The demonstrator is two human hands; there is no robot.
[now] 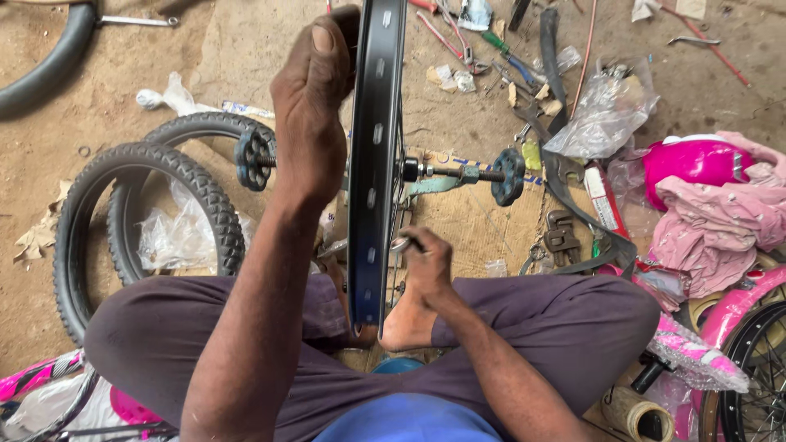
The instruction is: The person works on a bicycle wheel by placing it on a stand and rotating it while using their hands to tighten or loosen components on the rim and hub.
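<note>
Upright wheel rim [375,164] between both hands (left hand [311,98] on top).

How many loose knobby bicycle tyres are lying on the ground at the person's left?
2: one knobby tyre lies nearest the person's left knee, and a second tyre sits partly under it, further from the person. A smooth black tube curves at the top-left corner; others may be hidden.

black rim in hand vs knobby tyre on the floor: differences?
The black rim stands upright on edge, gripped at the top by the left hand; the knobby tyre lies flat and untouched. The rim is smooth with slots; the tyre has chunky tread. Both are black hoops.
</note>
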